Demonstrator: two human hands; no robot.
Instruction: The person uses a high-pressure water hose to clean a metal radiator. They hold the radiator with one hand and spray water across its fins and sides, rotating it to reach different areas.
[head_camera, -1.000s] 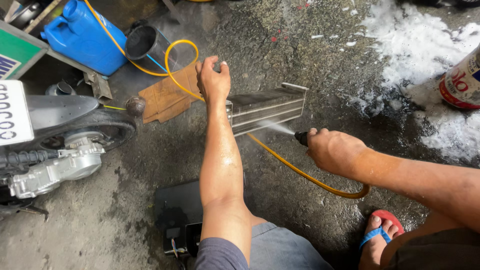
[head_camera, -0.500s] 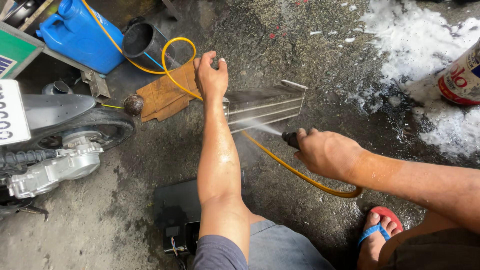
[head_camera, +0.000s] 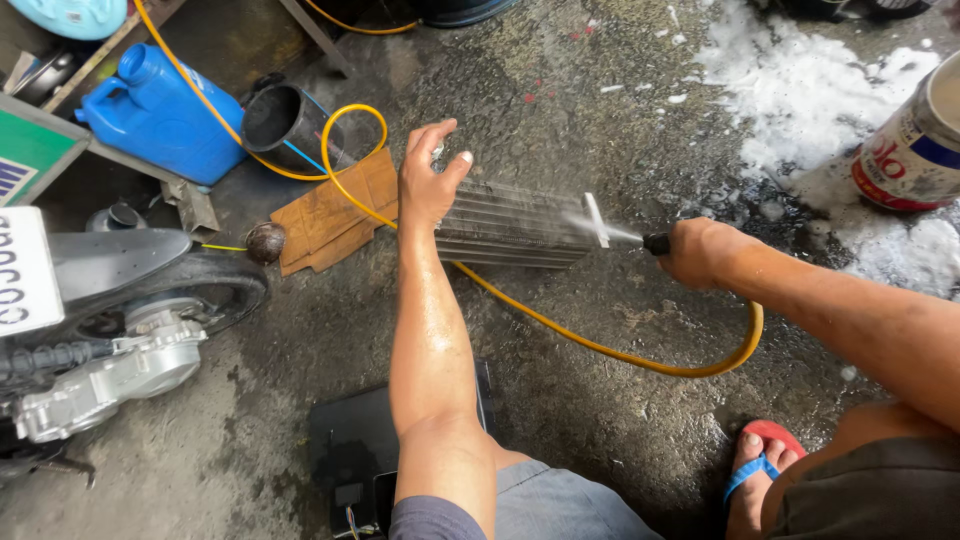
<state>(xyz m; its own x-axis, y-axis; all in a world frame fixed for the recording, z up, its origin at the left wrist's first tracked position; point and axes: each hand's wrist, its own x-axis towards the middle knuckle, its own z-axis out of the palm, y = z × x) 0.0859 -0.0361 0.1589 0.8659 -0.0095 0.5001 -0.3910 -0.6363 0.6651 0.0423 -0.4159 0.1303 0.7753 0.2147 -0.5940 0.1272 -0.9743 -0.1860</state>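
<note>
A finned metal radiator core (head_camera: 520, 225) stands on edge on the wet concrete floor. My left hand (head_camera: 428, 175) rests on its left end, fingers spread and partly lifted. My right hand (head_camera: 700, 250) is closed around a black spray nozzle (head_camera: 656, 243) at the end of a yellow hose (head_camera: 610, 350). A fine water jet leaves the nozzle and hits the radiator's right end. The hose loops under my left arm and back past the cardboard.
A motorcycle's rear wheel and engine (head_camera: 120, 330) stand at the left. Behind are a blue jerrycan (head_camera: 160, 115), a black bucket (head_camera: 285, 125), cardboard pieces (head_camera: 325, 215) and a small round brown object (head_camera: 265, 242). Soap foam (head_camera: 800, 90) and a large can (head_camera: 915, 140) lie at the right. My sandalled foot (head_camera: 760, 470) is below.
My right hand has swung the nozzle rightward to the radiator's right end. My left hand has loosened its grip, fingers now spread. The radiator has turned more edge-on.
</note>
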